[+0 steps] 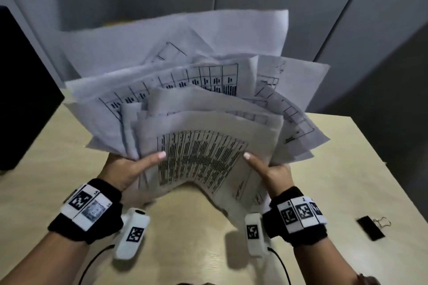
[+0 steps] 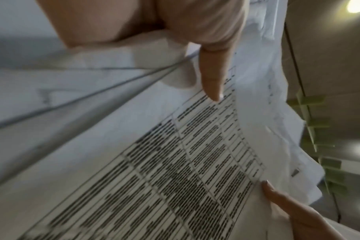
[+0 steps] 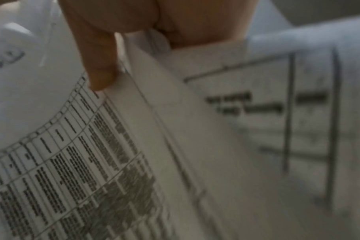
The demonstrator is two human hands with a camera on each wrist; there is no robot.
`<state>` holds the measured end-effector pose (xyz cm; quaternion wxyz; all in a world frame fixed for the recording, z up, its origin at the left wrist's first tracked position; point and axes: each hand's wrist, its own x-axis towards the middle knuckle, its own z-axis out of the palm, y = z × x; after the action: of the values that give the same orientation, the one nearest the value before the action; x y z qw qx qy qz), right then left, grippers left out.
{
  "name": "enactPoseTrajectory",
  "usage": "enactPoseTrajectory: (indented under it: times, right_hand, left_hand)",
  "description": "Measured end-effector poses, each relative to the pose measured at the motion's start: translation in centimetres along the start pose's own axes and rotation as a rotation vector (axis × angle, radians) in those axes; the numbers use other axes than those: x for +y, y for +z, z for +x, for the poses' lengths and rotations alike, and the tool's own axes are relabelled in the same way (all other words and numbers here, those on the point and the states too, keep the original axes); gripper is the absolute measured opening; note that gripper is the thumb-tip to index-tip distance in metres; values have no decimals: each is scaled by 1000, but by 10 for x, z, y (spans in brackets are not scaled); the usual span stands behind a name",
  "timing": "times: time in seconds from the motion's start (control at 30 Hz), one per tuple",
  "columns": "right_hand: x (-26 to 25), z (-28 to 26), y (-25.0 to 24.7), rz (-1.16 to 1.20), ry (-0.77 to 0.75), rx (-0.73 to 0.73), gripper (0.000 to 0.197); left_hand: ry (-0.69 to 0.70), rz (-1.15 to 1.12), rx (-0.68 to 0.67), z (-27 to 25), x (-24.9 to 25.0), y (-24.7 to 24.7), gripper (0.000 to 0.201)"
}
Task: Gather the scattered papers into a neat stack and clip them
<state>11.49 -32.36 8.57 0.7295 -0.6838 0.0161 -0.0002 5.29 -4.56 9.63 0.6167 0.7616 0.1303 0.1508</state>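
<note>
While the left hand [image 1: 129, 169] and right hand [image 1: 268, 171] pinch the sheaf of printed papers [image 1: 196, 109] above the wooden table [image 1: 185, 227], gathering is underway: sheets fan unevenly. Next, I judge, square the edges, then fetch the binder clip [image 1: 371, 228] lying right.

both hands hold a messy bunch of papers [image 1: 196, 109] up off the tan surface [image 1: 347, 169]. the left hand [image 1: 129, 169] grips one side, the right hand [image 1: 271, 171] the other. a black binder clip [image 1: 370, 227] lies near the right wrist.
</note>
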Motion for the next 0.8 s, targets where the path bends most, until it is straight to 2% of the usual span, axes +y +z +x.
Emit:
enactPoseTrajectory:
  times: [0.1, 0.17, 0.3, 0.37, 0.43, 0.5, 0.57, 0.63, 0.7, 0.73, 0.8]
  right_hand:
    - [14, -5, -3, -139, 74, -151, 46]
    - [21, -7, -4, -211, 82, -219, 46]
    - [30, -11, -14, -329, 31, -150, 69]
    - [35, -13, -23, -354, -9, -72, 58]
    - [41, -16, -33, -337, -52, -10, 41]
    - [46, -19, -39, -349, -95, -13, 39]
    - [47, -24, -44, -352, -160, -44, 47]
    - [41, -24, -50, -271, -235, -57, 54]
    - [36, -20, -57, -112, -256, 9, 52]
    - [35, -18, -59, -11, -247, 57, 45]
    - [34, -16, -59, 246, -191, 70, 13]
  left_hand:
    - [-121, -23, -52, -6, -7, 8, 46]
    - [-214, 14, 58, -6, -10, 13, 39]
    - [-234, 13, 172, -5, -19, 9, 21]
    - [-230, 3, 177, -8, -19, 5, 9]
    - [-214, -38, 159, -12, -16, 4, 6]
    - [-244, -107, 149, -13, -16, 3, 8]
    - [-271, -124, 140, -13, -15, 2, 11]
    - [-288, -109, 128, -12, -15, 2, 10]
    - [-281, -115, 130, -14, -9, 4, 10]
    - [-271, -115, 127, -16, -6, 6, 12]
    - [-260, -128, 133, -18, -3, 7, 13]
